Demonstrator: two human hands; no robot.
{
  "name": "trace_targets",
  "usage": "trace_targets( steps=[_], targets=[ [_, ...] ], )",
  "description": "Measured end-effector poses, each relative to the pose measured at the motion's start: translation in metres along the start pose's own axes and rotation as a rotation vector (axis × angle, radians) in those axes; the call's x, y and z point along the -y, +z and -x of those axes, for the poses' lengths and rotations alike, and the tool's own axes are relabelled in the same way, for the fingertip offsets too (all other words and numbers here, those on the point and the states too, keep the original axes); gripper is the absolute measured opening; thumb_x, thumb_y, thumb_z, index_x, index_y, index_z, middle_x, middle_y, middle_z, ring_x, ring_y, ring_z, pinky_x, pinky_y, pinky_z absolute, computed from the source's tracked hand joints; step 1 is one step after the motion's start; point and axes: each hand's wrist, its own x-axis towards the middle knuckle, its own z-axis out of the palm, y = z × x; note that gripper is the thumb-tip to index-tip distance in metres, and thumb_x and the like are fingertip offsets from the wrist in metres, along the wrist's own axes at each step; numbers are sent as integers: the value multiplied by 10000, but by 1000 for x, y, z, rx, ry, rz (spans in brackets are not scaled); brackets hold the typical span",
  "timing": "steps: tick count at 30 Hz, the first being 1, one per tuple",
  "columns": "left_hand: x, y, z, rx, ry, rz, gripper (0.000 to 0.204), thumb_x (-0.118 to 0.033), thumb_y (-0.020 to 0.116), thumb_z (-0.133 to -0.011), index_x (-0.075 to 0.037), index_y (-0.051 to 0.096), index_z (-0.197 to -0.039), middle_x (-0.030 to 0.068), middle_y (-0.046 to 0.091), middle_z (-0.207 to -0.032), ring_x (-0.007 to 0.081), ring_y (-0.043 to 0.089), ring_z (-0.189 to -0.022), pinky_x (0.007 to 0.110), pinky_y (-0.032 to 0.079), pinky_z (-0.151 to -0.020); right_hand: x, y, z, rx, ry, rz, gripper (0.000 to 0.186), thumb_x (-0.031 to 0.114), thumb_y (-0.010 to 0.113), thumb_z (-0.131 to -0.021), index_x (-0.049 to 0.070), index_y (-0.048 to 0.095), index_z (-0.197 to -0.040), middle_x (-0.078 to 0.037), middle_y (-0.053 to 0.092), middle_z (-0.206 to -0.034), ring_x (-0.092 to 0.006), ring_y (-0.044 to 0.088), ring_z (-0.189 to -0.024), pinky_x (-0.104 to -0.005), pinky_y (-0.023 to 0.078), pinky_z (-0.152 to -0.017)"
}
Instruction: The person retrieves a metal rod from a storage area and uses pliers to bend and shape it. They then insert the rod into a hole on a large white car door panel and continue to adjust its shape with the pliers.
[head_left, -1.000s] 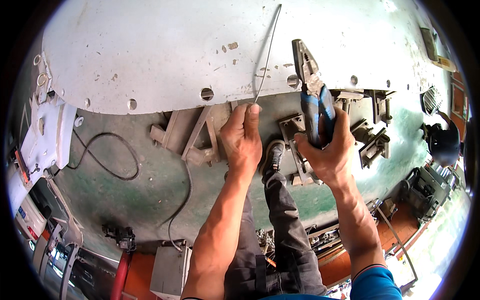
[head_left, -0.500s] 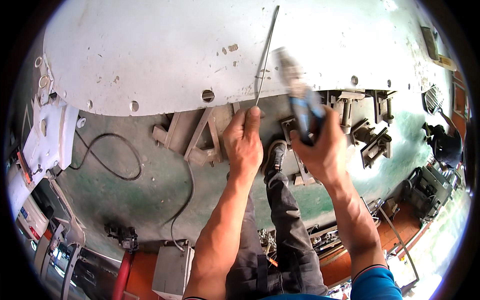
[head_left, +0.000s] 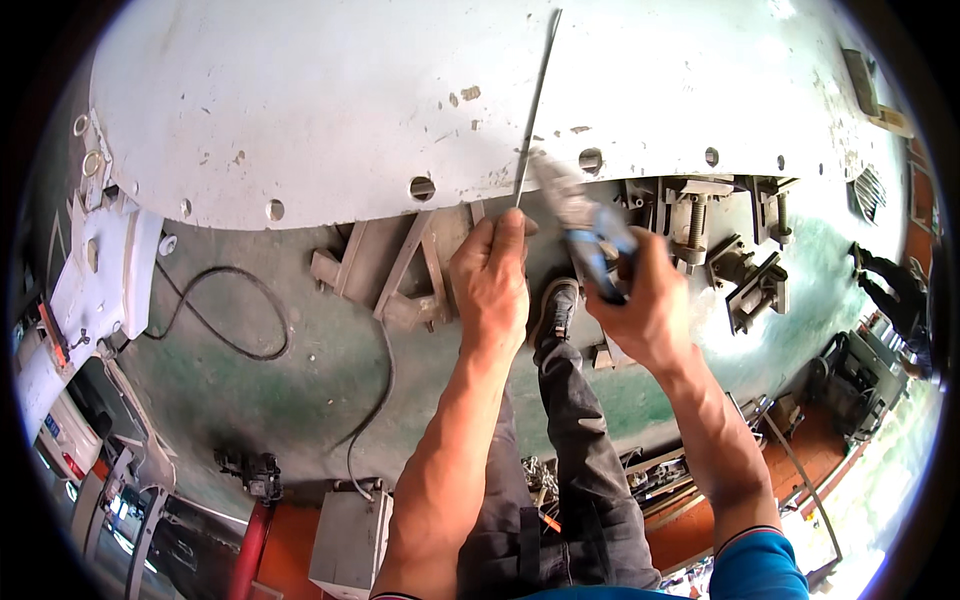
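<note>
Near the middle, my left hand is closed with thumb and fingers pinching the lower end of a thin metal rod. That rod slants upward in front of a large white metal panel with a row of round holes along its lower edge. To its right, my right hand is wrapped round the blue and black handles of a pair of pliers. Motion blurs the head of the pliers, which points up and left close to the rod; whether they touch I cannot tell.
Rusty metal brackets and screw clamps stand below the panel's edge. A black cable loops over the green floor. A grey box stands at lower left. At far right another person is partly seen beside a machine.
The pliers have swung left and down, bringing their head closer to the rod. My left hand still pinches the rod in nearly the same place. The person at far right has shifted.
</note>
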Motion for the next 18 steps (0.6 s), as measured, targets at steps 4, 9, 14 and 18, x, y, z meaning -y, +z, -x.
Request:
trace_targets(
  steps=[4, 9, 14, 18],
  targets=[
    [-15, 7, 1, -47, -34, -34, 345, -264, 586, -1018, -50, 597, -747, -83, 383, -640, 18, 293, -555, 223, 222, -461, -4, -2, -1, -20, -22, -66, 556, 109, 786, -684, -1, 506, -1150, -141, 594, -801, -333, 634, -671, -416, 526, -607],
    [-8, 5, 1, -35, -15, -25, 340, -255, 589, -1015, -43, 596, -749, -86, 368, -638, 21, 291, -573, 226, 237, -487, -20, 6, -3, 97, -7, 119, 559, 113, 775, -685, -1, 510, -1164, -143, 616, -820, -319, 654, -728, -407, 535, -647],
    [-17, 3, 4, -26, -46, -51, 327, -249, 590, -1014, -63, 581, -745, -90, 367, -633, 23, 286, -555, 226, 244, -477, 2, -4, -2, -84, -36, -111, 512, 152, 782, -712, -1, 505, -1114, -168, 613, -798, -352, 651, -706, -435, 521, -621],
    [-22, -3, 3, 55, -122, 26, 264, -259, 584, -1016, -65, 605, -839, -52, 453, -626, 46, 400, -532, 221, 306, -467, -15, -1, -6, 94, 43, -34, 506, 151, 789, -699, -11, 510, -1088, -164, 611, -769, -342, 631, -667, -407, 517, -617]
  ],
)
